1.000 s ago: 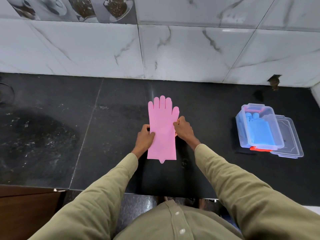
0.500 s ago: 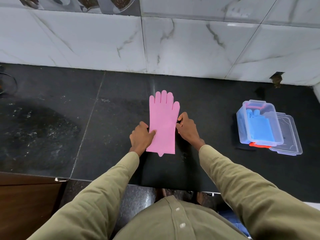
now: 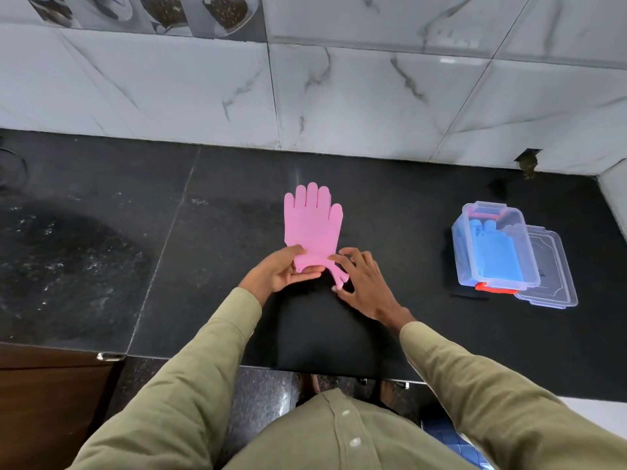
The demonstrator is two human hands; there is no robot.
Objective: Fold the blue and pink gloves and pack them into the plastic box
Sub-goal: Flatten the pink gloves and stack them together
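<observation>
A pink glove [image 3: 314, 225] lies flat on the black counter [image 3: 101, 266], its fingers pointing toward the wall. Its cuff end is lifted and bunched toward me. My left hand [image 3: 281, 271] grips the cuff from the left, thumb on top. My right hand [image 3: 364, 283] pinches the cuff's right corner, and a narrow pink strip hangs between its fingers. To the right stands the clear plastic box [image 3: 458, 239] with an orange latch. The blue glove [image 3: 497, 257] lies folded inside it.
The box's clear lid [image 3: 553, 269] lies against its right side. A matte black mat [image 3: 322, 334] covers the counter under my hands. A marble-tiled wall [image 3: 339, 96] closes the back, and a wooden cabinet [image 3: 51, 401] sits below the counter's front edge.
The glove lay fully flat with a hand at each side. Both hands have slid down to the cuff and raised it off the counter, so the glove looks shorter.
</observation>
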